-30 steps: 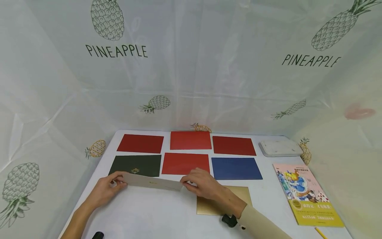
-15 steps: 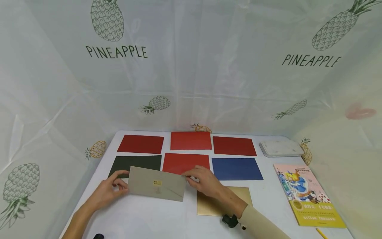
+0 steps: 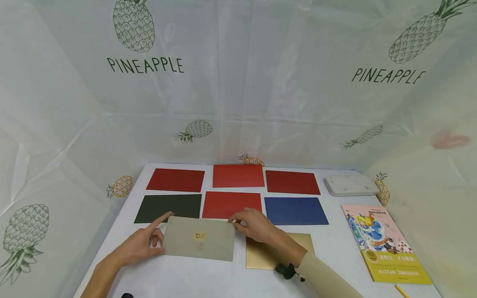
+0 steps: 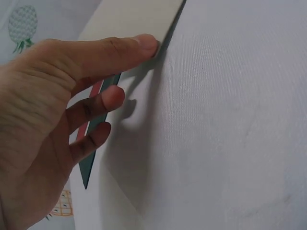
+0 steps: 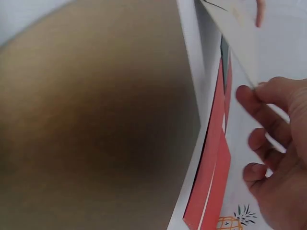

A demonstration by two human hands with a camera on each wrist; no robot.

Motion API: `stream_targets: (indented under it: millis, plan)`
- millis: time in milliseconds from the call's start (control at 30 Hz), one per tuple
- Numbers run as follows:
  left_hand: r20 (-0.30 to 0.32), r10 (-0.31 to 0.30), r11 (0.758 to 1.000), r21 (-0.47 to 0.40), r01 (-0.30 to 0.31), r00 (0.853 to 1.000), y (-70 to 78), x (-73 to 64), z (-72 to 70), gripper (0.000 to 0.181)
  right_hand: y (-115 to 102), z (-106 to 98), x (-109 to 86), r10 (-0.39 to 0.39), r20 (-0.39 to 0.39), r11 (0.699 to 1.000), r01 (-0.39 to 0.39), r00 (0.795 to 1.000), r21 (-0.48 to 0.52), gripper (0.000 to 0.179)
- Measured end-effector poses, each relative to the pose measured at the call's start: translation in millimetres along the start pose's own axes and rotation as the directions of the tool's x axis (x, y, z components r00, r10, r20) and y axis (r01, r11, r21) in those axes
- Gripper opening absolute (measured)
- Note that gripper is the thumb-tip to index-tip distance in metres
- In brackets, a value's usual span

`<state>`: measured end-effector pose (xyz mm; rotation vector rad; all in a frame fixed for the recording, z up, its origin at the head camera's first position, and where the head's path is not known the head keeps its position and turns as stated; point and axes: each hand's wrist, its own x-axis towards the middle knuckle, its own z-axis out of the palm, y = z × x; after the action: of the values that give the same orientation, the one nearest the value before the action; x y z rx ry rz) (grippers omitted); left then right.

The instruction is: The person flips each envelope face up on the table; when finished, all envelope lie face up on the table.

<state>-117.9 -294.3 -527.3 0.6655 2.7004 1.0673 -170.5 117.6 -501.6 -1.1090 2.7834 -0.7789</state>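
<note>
Head: grey card (image 3: 199, 248) sat between hands, mid-front of tabletop (image 3: 179, 279). Right hand (image 3: 257, 225) pinched its 1 o'clock corner; left hand (image 3: 138, 246) at 9 o'clock, index straight, fingers touching edge, no firm grip. Green card (image 3: 167, 207) at 11, red card (image 3: 232, 203) at 1, both near: careless push could nudge them. Gold card (image 3: 262, 254) at 3, partly behind right forearm; low sleeve could drag it.

Left wrist: thumb on edge, shadow beneath; slip could drop corner.

Right wrist: fingers pinched corner only; card could pivot.
</note>
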Motion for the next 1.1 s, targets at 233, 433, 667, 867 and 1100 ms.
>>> stream_targets:
  millis: [233,433,667,867,1100]
  plan:
    - [0.065,-0.036,0.997,0.072,0.031,0.997,2.6,1.3,4.1,0.1,3,3,2.5,0.07,0.104,0.996,-0.076,0.992,0.056,0.023]
    - [0.072,-0.021,0.995,0.099,0.014,0.997,2.7,4.1,5.0,0.096,5,7,1.9,0.082,0.153,0.997,-0.083,0.985,-0.003,0.032]
    - [0.076,-0.066,0.99,0.132,0.055,0.995,8.6,8.5,5.5,0.09,5,11,1.1,0.037,0.154,0.993,-0.019,0.987,-0.121,0.028]
    - [0.082,-0.121,0.982,0.158,0.107,0.989,12.3,9.3,7.1,0.093,4,12,0.1,0.013,0.152,0.982,0.016,0.988,-0.188,0.026]
    - [0.089,-0.122,0.978,0.181,0.104,0.989,13.3,9.0,8.3,0.095,3,12,-2.8,0.031,0.148,0.973,0.004,0.988,-0.232,0.027]
